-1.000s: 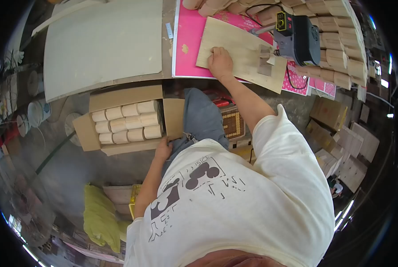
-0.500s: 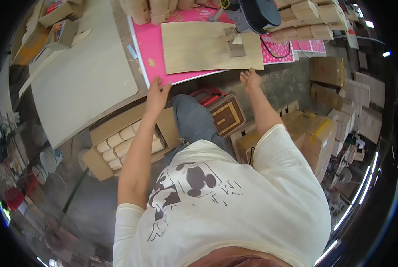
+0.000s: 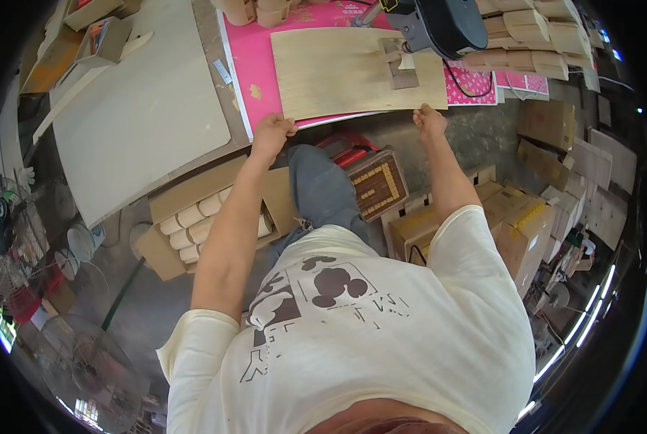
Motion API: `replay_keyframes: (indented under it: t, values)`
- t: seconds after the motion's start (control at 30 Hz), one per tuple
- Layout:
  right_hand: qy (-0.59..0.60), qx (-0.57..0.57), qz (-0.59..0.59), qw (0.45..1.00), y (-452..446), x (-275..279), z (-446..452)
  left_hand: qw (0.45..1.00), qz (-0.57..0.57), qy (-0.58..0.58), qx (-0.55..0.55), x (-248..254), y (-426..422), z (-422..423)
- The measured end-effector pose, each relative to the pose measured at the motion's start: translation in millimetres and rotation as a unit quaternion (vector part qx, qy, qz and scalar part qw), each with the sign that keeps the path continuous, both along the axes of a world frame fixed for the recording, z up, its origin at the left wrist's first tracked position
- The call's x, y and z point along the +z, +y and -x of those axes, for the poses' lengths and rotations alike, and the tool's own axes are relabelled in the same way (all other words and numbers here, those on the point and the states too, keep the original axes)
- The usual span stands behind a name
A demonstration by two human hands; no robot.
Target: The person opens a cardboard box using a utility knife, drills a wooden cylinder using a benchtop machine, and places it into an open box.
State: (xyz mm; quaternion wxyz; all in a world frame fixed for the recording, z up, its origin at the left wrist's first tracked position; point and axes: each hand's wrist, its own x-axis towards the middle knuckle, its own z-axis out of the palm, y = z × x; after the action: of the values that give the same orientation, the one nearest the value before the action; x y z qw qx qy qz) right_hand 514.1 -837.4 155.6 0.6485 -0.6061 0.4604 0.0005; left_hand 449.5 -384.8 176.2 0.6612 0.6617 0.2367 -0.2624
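A thin wooden board (image 3: 338,72) lies on the pink sheet (image 3: 247,72) on the table, with its long edge towards me. My left hand (image 3: 274,136) is closed on the board's near left corner. At the near right corner, my right hand (image 3: 430,123) pinches the board's edge. A black and grey machine (image 3: 446,27) stands over the right part of the board, above a small dark plate (image 3: 401,69) with a pale piece on it.
Stacked curved wooden pieces (image 3: 529,36) are at the back right. Below the table sits an open carton (image 3: 165,252) of wooden cylinders (image 3: 193,215). A grey panel (image 3: 139,108) covers the table's left part. Closed cartons (image 3: 515,217) stand at the right.
The board has turned straighter to the table edge since the first frame. My left hand has come up from the carton to the board. My right hand has moved to the near right corner.
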Motion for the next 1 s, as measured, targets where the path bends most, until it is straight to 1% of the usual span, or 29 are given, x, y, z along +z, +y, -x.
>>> replay_keyframes:
  t: [0.1,0.2,0.3,0.4,0.47,0.5,0.53,0.63,0.7,0.73,0.77,0.8,0.83,0.87,0.9,0.93,0.97,1.0]
  values:
    - [-0.004,0.015,0.010,1.000,-2.7,0.3,-4.9,0.999,-0.021,0.034,-0.014,-0.9,-1.3,6.7]
    - [-0.001,0.040,-0.001,0.999,-6.7,0.2,-16.6,1.000,-0.002,0.006,0.004,-2.1,-4.9,14.6]
    - [-0.011,0.038,0.007,0.999,-5.4,-1.2,-21.6,0.999,0.017,-0.021,0.047,-0.2,-9.6,17.4]
    - [-0.022,0.036,0.003,0.999,0.5,4.8,-20.6,0.998,-0.012,-0.003,0.060,10.8,-13.6,16.2]
    - [-0.020,0.031,-0.009,0.999,-8.9,-4.6,-21.4,0.998,-0.044,-0.031,0.034,-7.8,-16.1,16.1]
    - [-0.025,0.050,-0.020,0.998,-11.2,-7.5,-20.5,0.997,-0.064,-0.042,0.022,-15.9,-12.1,20.0]
    - [-0.040,0.048,-0.019,0.998,-8.4,-5.5,-21.1,0.997,-0.049,-0.041,0.043,-12.7,-11.9,23.4]
    - [-0.032,0.042,-0.025,0.998,-2.7,-0.6,-20.9,0.995,-0.010,-0.053,0.088,-2.6,-18.6,21.5]
    - [-0.047,0.032,-0.069,0.996,9.3,-1.7,-7.5,0.993,-0.002,-0.067,0.097,-3.9,-20.6,25.6]
    - [-0.057,0.025,-0.089,0.994,13.0,2.5,-0.3,0.992,-0.009,-0.055,0.109,5.4,-20.5,29.6]
    - [-0.045,0.146,-0.103,0.983,-1.1,-16.3,16.5,0.993,-0.051,-0.065,0.081,9.2,-17.6,36.7]
    - [-0.034,0.265,-0.113,0.957,-17.7,-33.1,32.0,0.991,-0.092,-0.076,0.055,9.4,-12.2,48.4]
    - [0.023,0.128,-0.126,0.984,23.1,-19.5,56.2,0.987,-0.134,-0.087,0.031,7.8,-4.8,63.6]
    - [-0.039,0.198,-0.371,0.907,-6.6,-69.1,81.0,0.988,-0.098,-0.116,0.030,2.7,6.5,86.5]
    - [0.000,0.201,-0.276,0.940,19.1,-63.0,108.2,0.984,-0.118,-0.136,0.016,-3.7,17.9,113.3]
    - [0.026,0.273,-0.180,0.945,31.0,-74.3,138.6,0.978,-0.139,-0.154,0.004,-8.3,30.4,141.8]
    - [0.093,0.277,-0.123,0.948,67.2,-49.6,155.6,0.974,-0.185,-0.130,-0.005,-10.2,44.3,173.7]
    - [0.160,0.278,-0.063,0.945,109.2,-13.1,173.1,0.968,-0.228,-0.102,-0.013,-12.1,55.8,210.1]
